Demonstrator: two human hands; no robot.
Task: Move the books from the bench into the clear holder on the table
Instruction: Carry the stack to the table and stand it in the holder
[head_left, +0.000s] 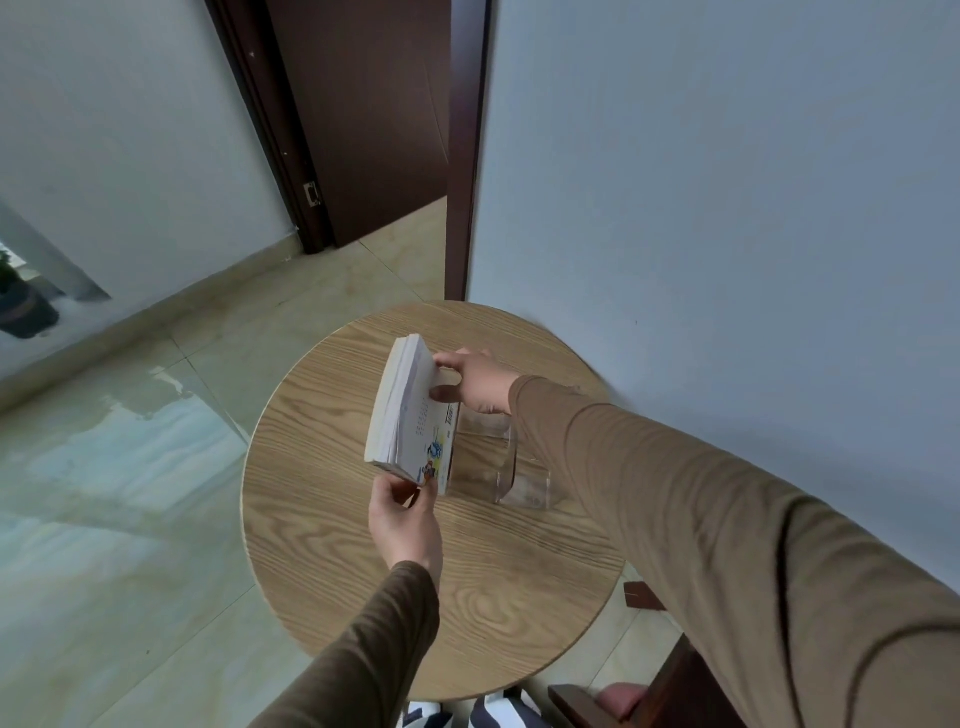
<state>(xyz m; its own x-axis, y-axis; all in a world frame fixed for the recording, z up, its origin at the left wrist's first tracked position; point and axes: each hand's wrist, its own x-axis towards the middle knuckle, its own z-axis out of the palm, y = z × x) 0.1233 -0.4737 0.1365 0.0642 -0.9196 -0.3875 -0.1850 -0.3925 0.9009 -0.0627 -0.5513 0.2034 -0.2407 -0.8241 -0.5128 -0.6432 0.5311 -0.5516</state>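
Note:
A small stack of white paperback books (402, 410) stands on edge on the round wooden table (363, 561), leaning left, its colourful cover facing right toward the clear holder (511, 467). The books sit at the holder's left end. My right hand (475, 382) grips the far top edge of the books, thumb on the cover. My left hand (402, 519) pinches their near bottom corner. The holder is transparent acrylic with stepped dividers, and its right compartments hold nothing.
The table stands against a pale blue wall (727, 208) on the right. A dark brown doorway (374, 130) opens behind it. Glossy tiled floor (130, 493) lies to the left. A dark wooden bench (660, 696) shows at the bottom right.

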